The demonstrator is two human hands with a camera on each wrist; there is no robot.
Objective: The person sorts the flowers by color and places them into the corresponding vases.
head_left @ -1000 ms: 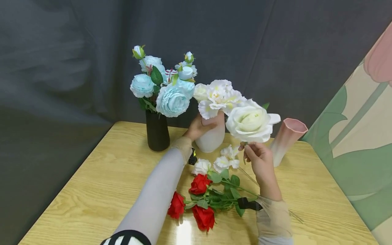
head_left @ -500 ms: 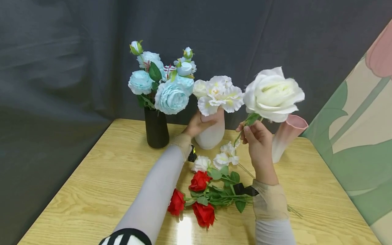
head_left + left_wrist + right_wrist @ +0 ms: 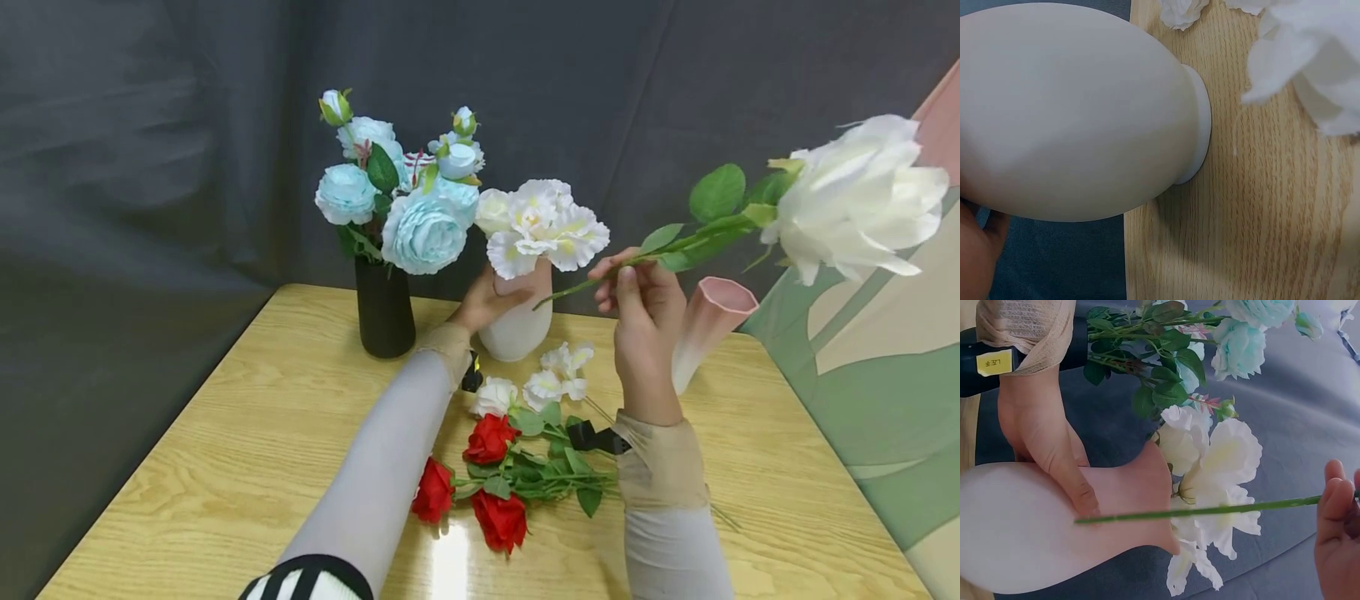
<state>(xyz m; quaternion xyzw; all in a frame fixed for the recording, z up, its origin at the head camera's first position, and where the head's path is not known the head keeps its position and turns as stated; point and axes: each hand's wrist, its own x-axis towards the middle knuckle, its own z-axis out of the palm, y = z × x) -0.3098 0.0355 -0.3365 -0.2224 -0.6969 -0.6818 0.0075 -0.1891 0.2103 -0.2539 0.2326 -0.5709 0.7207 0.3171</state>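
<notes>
My left hand [image 3: 486,305] grips the neck of a pink-and-white vase [image 3: 517,329], thumb across its front; white flowers [image 3: 546,227] stand in the vase. To its right, my right hand [image 3: 647,321] pinches the green stem of a large white rose [image 3: 858,200]. The bloom points up and right, and the bare stem end reaches left toward the vase. In the right wrist view that stem [image 3: 1235,509] passes before the vase neck [image 3: 1141,494] and the white flowers, beside my left thumb. The left wrist view shows the vase body [image 3: 1072,119] close up.
A black vase [image 3: 384,312] with pale blue flowers [image 3: 423,233] stands at the left. Another pink-and-white vase [image 3: 712,325] is behind my right forearm. Red roses [image 3: 500,521], white flowers [image 3: 495,397] and green stems lie on the wooden table [image 3: 247,417].
The large white rose has swung up and right from beside the vase's flowers, its stem now tilted with the lower end toward the vase. My left hand stays on the vase.
</notes>
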